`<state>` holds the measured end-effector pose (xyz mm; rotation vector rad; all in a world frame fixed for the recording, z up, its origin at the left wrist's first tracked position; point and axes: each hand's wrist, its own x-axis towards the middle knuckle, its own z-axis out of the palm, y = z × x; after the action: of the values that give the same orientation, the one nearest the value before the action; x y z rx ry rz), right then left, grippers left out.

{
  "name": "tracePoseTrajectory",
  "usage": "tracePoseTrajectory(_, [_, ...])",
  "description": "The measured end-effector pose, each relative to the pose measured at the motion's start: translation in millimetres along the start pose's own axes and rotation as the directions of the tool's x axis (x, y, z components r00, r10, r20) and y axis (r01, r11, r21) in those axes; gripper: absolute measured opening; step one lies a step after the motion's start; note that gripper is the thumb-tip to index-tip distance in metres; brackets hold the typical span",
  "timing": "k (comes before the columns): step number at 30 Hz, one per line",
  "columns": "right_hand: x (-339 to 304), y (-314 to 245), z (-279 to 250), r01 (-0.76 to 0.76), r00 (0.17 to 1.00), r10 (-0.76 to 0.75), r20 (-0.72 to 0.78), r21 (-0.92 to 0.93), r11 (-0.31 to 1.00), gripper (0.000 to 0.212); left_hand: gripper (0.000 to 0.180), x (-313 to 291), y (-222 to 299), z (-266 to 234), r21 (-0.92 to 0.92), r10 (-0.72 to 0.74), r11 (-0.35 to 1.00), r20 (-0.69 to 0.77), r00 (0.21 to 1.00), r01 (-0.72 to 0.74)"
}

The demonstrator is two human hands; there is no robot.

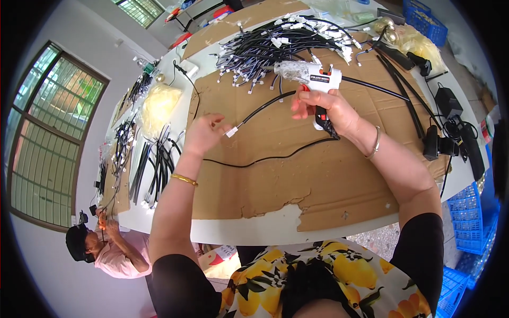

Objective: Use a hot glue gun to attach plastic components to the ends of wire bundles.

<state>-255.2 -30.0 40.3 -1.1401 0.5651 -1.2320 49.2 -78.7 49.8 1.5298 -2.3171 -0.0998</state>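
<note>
My right hand (pixel 331 108) is wrapped round the handle of a white glue gun (pixel 318 78), whose nozzle points left. A long black rod (pixel 374 88) sticks out of its rear. My left hand (pixel 205 132) is closed at the white connector (pixel 231 132) on the end of a black cable (pixel 263 108); the fingertips are partly hidden. That cable runs up to the right, toward the fingers of my right hand. From the foot of the gun's handle, a thin black cord (pixel 281 157) curves left across the cardboard.
Brown cardboard (pixel 254 191) covers the white table (pixel 265 228). A heap of black cables (pixel 260 50) with white connectors lies at the far side. More cables (pixel 156 164) lie left, power adapters (pixel 448 100) right. Blue crates (pixel 469 217) stand lower right; another person (pixel 124 249) works at left.
</note>
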Motion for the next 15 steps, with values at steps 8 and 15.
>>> tracePoseTrajectory(8, [-4.8,12.8,3.2,0.036,0.997,-0.039,0.062,0.05,0.998,0.022,0.011,-19.0,16.5,25.0,0.175,0.08,0.982,-0.016,0.997,-0.076])
tracePoseTrajectory(15, [-10.3,1.4,6.2,0.101,0.989,-0.097,0.11,-0.031,0.994,0.017,0.017,-32.9,44.1,22.0,-0.731,-0.191,0.617,0.221,0.956,0.292])
